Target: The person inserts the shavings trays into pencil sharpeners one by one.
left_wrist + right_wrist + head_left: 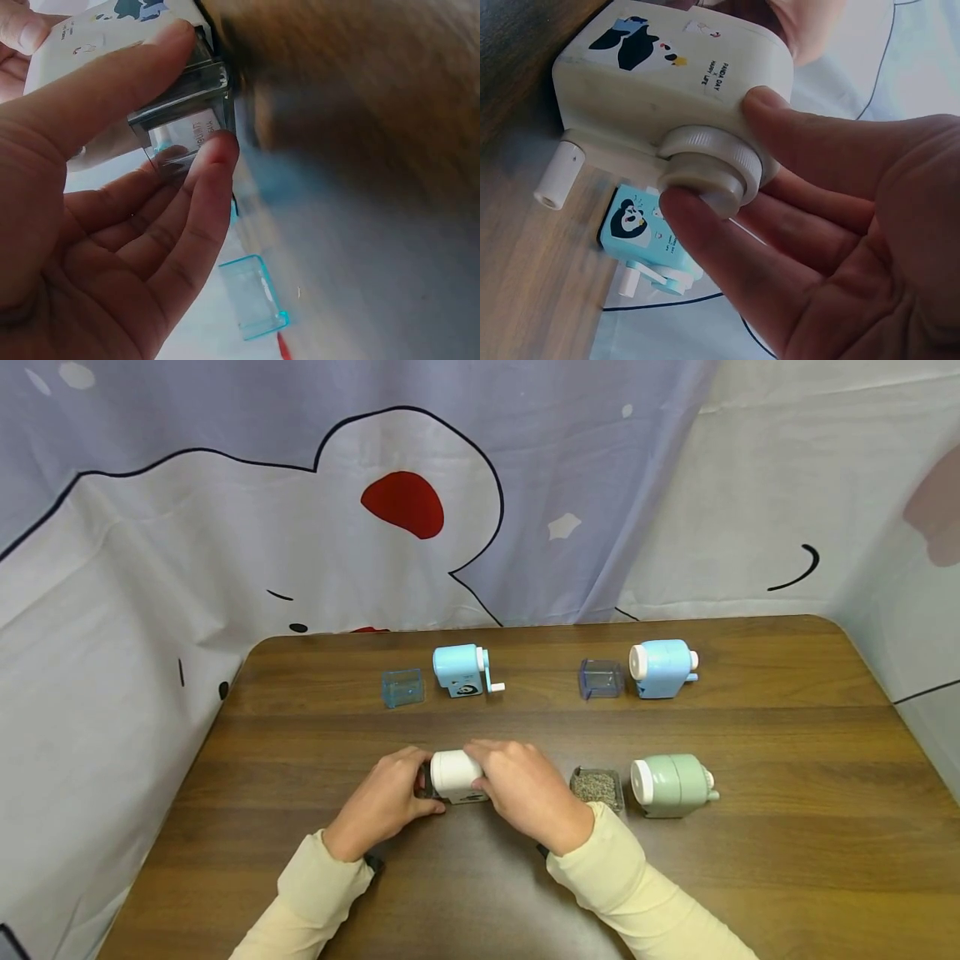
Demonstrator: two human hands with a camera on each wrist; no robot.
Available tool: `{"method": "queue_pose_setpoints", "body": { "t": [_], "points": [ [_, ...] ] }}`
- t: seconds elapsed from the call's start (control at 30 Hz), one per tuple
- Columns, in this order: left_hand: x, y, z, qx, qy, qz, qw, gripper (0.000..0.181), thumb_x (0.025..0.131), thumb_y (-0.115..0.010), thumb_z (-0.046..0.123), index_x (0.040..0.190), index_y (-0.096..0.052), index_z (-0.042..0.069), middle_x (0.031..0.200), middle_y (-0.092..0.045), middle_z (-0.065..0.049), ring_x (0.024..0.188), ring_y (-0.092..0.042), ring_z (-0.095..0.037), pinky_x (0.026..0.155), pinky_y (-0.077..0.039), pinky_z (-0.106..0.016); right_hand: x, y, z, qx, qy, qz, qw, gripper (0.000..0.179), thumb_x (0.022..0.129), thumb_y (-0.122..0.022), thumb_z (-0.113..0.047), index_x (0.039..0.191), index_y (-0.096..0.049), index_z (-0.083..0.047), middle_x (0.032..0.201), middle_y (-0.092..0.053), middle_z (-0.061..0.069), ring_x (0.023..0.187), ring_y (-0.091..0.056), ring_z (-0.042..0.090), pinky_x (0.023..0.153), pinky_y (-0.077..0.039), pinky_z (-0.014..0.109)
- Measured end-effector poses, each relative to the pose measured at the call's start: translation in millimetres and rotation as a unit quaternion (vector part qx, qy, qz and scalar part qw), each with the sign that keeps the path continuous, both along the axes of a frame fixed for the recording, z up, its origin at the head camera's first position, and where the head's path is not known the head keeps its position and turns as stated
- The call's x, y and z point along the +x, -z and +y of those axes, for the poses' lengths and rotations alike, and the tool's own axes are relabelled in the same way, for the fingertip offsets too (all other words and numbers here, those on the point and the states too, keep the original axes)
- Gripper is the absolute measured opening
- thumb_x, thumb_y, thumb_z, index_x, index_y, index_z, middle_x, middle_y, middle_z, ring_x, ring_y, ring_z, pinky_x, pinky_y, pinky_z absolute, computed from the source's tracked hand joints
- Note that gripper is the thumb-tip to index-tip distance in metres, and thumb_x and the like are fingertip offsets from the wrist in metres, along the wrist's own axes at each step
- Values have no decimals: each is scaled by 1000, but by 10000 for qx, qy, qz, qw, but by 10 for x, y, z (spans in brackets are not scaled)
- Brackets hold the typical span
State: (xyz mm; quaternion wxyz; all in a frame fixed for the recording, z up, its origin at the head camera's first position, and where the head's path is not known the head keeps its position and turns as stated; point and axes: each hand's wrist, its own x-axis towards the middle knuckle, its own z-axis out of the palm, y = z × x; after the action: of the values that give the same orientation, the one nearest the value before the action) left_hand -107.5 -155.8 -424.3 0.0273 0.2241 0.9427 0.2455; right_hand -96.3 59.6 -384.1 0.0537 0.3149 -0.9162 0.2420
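Observation:
A white hand-crank pencil sharpener (454, 770) with a panda print stands on the table between both hands. My left hand (386, 795) pinches its clear, dark-tinted shavings drawer (184, 124) at the left end, the thumb lying along the sharpener's edge. The drawer lies at the sharpener's opening, partly covered by fingers. My right hand (528, 789) grips the other end of the body, with thumb on the printed side and a fingertip at the round crank hub (712, 169). The crank handle (561, 174) points down toward the table in the right wrist view.
Behind stand a light blue sharpener (459, 670) with a clear blue drawer (402, 687) beside it, and another blue sharpener (664, 668) with a purplish drawer (601, 678). To the right, a green sharpener (675, 785) stands next to a drawer full of shavings (597, 787).

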Motion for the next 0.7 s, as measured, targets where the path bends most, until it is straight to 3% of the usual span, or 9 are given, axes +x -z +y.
{"method": "queue_pose_setpoints", "body": {
  "t": [0.23,0.47,0.7],
  "points": [
    [-27,25,29,89,159,360,9992,57,62,-98,17,107,-68,-3,100,-70,-9,86,-66,-19,75,-55,-37,-1,14,-13,-40,11,15,10000,32,83,-81,-7,112,-70,1,114,-72,13,97,-72,29,83,-58,41],
    [-46,40,61,304,39,123,9995,77,61,-99,17,126,-62,-1,112,-70,-11,92,-67,-20,80,-56,-38,8,-4,-22,65,51,-95,9999,32,84,-81,-7,113,-69,1,114,-72,13,97,-72,29,82,-58,42],
    [-39,39,88,353,16,93,9993,86,61,-98,19,134,-56,1,110,-70,-12,87,-66,-19,76,-55,-37,10,-3,-23,49,97,-97,9999,34,84,-81,-7,116,-69,2,117,-71,14,100,-71,30,83,-58,42]
  ]
}}
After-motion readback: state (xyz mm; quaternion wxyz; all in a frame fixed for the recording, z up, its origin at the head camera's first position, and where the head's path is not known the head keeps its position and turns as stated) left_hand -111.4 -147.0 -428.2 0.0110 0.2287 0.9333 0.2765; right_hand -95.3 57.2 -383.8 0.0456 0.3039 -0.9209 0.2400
